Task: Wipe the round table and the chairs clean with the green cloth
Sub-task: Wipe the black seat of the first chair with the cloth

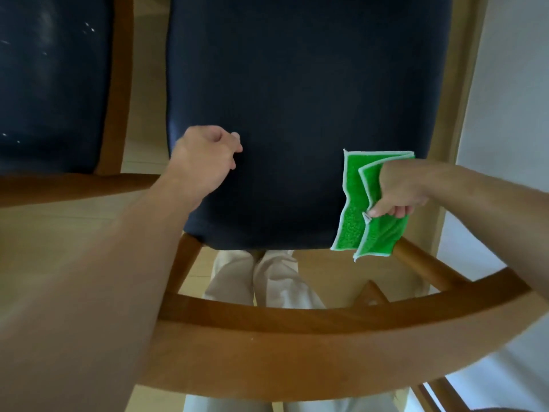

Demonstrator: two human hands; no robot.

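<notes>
You are standing behind a chair and looking down over its wooden backrest [297, 337], which curves across the lower part of the view. Your right hand [401, 194] is closed around the green cloth [353, 203], with the thumb and fingers pinching its folded middle. The cloth hangs over the dark blue seat [297, 99], at about 4 o'clock on the cushion, near the rear right corner. I cannot tell if it presses on the fabric or only hangs just above it.

Your left hand [205, 156] is loosely curled and holds nothing. It is at about 8 o'clock on the same cushion, close to its left edge, and the knuckles seem to touch or nearly touch the fabric.

For the progress, I judge that you are busy with the chairs now. This seat looks even and without marks, but I cannot say whether it is already wiped. The second seat [50, 84], at 10 o'clock in the view, shows small pale specks, so it probably needs the cloth. The round table is not visible, so its state is unknown.

The floor [59, 239] is light wood, and a pale wall [505, 114] stands at 3 o'clock. Your light trousers [276, 281] show through the chair back.
</notes>
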